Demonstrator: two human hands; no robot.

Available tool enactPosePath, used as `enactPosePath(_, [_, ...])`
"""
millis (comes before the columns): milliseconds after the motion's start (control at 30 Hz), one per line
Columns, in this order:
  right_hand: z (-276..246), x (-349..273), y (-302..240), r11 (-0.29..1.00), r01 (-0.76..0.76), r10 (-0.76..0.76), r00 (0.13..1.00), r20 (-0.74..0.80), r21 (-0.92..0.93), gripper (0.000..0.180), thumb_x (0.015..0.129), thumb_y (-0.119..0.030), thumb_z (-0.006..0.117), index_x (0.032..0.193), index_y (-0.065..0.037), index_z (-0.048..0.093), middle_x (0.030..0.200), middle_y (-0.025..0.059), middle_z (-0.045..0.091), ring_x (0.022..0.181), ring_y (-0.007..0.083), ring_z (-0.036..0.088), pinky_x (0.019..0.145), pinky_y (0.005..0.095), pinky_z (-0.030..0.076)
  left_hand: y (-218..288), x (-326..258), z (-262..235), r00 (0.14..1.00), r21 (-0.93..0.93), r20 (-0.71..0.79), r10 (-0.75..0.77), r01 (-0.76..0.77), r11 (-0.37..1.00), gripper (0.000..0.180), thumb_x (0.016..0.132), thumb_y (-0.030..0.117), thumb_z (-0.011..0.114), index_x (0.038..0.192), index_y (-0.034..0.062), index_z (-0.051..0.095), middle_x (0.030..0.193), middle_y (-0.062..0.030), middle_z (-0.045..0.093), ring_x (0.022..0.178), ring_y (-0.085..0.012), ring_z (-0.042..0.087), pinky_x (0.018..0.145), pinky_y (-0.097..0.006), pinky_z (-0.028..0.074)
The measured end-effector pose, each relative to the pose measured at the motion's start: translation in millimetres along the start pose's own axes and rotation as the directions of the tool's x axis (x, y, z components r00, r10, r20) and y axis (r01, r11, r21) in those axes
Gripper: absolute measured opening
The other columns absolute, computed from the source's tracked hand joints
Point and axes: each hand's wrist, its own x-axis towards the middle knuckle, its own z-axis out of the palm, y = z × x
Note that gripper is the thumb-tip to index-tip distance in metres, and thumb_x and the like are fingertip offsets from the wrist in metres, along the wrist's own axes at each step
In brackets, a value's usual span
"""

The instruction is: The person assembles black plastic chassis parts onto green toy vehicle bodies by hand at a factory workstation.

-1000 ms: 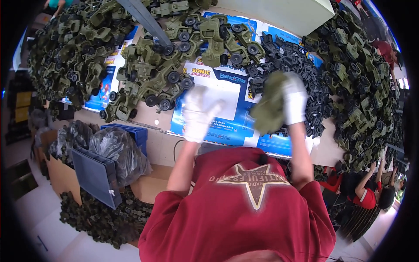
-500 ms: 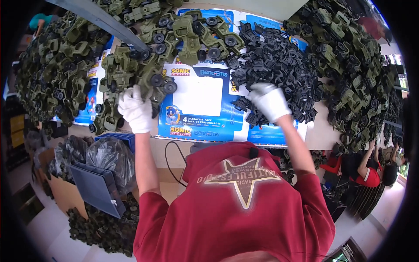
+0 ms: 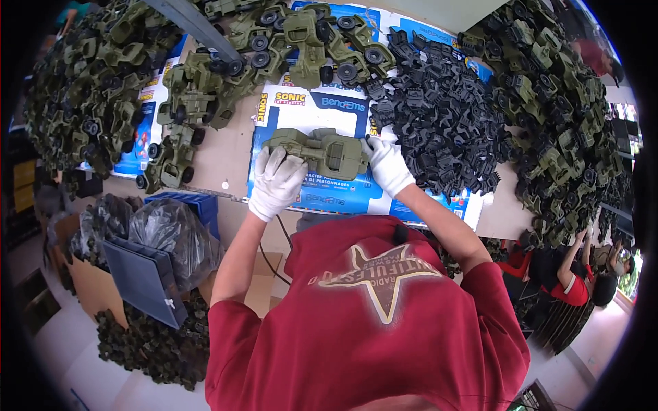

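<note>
An olive-green toy truck (image 3: pixel 333 153) lies on its long side across the blue-and-white printed card sheet (image 3: pixel 315 198) in front of me. My left hand (image 3: pixel 278 179), in a white glove, is closed on the truck's left end. At the other end is my white-gloved right hand (image 3: pixel 388 166), its fingers pinched around a small black plastic part (image 3: pixel 368 146) that touches or nearly touches the truck. The fingers partly hide this part. Just beyond my right hand spreads a heap of black plastic parts (image 3: pixel 445 113).
Olive toy trucks pile up at the left (image 3: pixel 96 103), along the back, and at the right (image 3: pixel 548 116). A grey metal bar (image 3: pixel 195 27) slants over the far left. Below the table's left edge are a grey plastic bin (image 3: pixel 145 277) and clear bags (image 3: pixel 168 233). Other people work at far right.
My left hand has moved right with a toy truck onto the card sheet. My right hand has come left from the black heap to the truck's right end, with a black part.
</note>
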Motion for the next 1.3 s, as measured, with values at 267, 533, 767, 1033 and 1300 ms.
enactPosePath(267, [-21,21,-1,0.935,-0.283,0.246,0.951,0.187,0.212,0.055,0.081,-0.019,0.072,0.132,-0.009,0.055,0.113,0.0253,0.061,0.098,0.0424,0.063,0.082,0.0482,0.052,7,20,-11,0.943,-0.328,-0.071,-0.327,0.287,0.9,0.073,0.064,0.021,0.089,0.124,0.0057,0.051,0.115,-0.012,0.055,0.11,-0.0333,0.054,0.095,-0.042,0.047])
enactPosePath(533, [-38,69,-24,-0.256,-0.44,0.06,0.882,0.468,0.861,0.056,0.094,-0.024,0.068,0.144,-0.006,0.048,0.128,0.0063,0.061,0.116,0.0115,0.054,0.101,0.0282,0.042,51,47,-14,0.079,-0.524,0.161,-0.984,0.852,-0.017,0.096,0.078,0.034,0.083,0.15,0.0012,0.027,0.132,-0.0195,0.049,0.114,-0.0303,0.053,0.101,-0.041,0.043])
enactPosePath(767, [-80,7,-61,0.311,-0.169,-0.111,0.971,0.213,0.935,0.056,0.091,-0.019,0.071,0.142,-0.007,0.051,0.128,0.0081,0.062,0.117,0.0136,0.056,0.1,0.0291,0.045,57,66,-40,0.117,-0.867,0.43,-0.895,0.331,-0.373,0.09,0.08,0.008,0.079,0.151,0.0026,0.025,0.123,-0.0088,0.06,0.106,-0.0172,0.06,0.094,-0.034,0.049])
enactPosePath(1033, [-121,24,26,-0.135,-0.285,-0.021,0.958,0.285,0.949,0.059,0.096,-0.024,0.063,0.145,0.0,0.043,0.125,0.0081,0.062,0.098,0.0117,0.06,0.088,0.0267,0.049,64,80,-28,0.741,-0.808,0.589,-0.323,0.55,-0.212,0.073,0.079,0.028,0.078,0.14,0.0001,0.05,0.121,-0.0071,0.065,0.106,-0.0126,0.059,0.094,-0.03,0.047])
enactPosePath(1300, [-100,4,28,-0.318,-0.369,-0.123,0.929,0.348,0.873,0.065,0.091,-0.034,0.068,0.14,0.004,0.048,0.139,0.011,0.056,0.13,0.0185,0.05,0.111,0.0329,0.035,78,93,-22,0.681,-0.728,0.685,-0.257,0.639,-0.249,0.042,0.085,0.015,0.072,0.122,-0.0026,0.064,0.104,-0.0053,0.071,0.091,-0.0083,0.062,0.083,-0.025,0.05])
